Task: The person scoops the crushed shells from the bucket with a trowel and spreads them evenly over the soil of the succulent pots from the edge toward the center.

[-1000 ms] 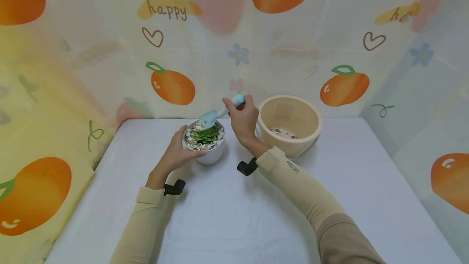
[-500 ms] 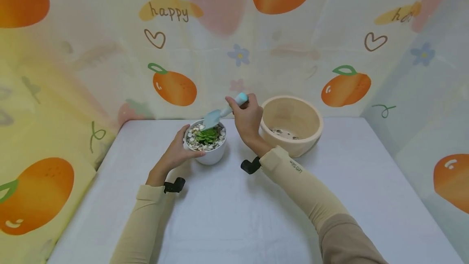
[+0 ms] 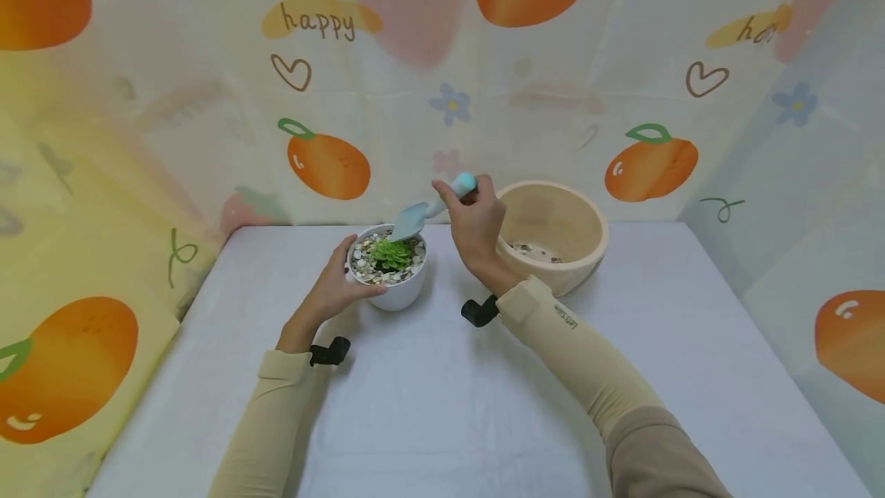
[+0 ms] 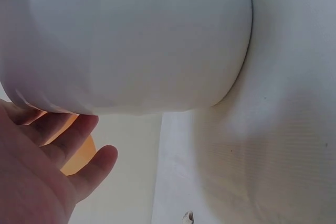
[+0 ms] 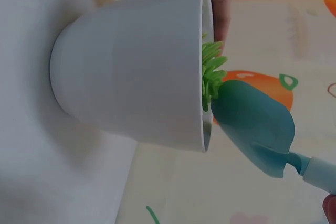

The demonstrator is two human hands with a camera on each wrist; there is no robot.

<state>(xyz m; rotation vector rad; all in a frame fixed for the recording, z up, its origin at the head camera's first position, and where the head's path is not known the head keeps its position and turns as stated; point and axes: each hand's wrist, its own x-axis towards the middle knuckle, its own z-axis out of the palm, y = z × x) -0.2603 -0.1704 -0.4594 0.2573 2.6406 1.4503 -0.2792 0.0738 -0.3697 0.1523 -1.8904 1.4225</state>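
A small white flower pot (image 3: 396,298) stands upright on the table, holding a green succulent (image 3: 392,253) and pale pebbles (image 3: 366,266). My left hand (image 3: 335,290) grips the pot from its left side, thumb across the front near the rim; in the left wrist view, fingers (image 4: 71,137) lie against the pot wall. With my right hand (image 3: 477,225) I hold a light-blue hand trowel (image 3: 411,221) by its handle. The trowel's blade slants down over the pot's back right rim. In the right wrist view, the blade (image 5: 254,121) appears right beside the succulent's leaves.
Behind my right hand stands a large beige planter (image 3: 553,275) with a few small pebbles (image 3: 535,253) on its bottom. A white cloth (image 3: 429,406) covers the table. Fruit-patterned fabric (image 3: 525,121) hangs at the back and both sides. A small shell-like bit (image 4: 188,217) lies on the table.
My right hand and the trowel have moved to the right, the blade shifting from over the succulent toward the pot's right rim. The left hand and pot have stayed nearly still.
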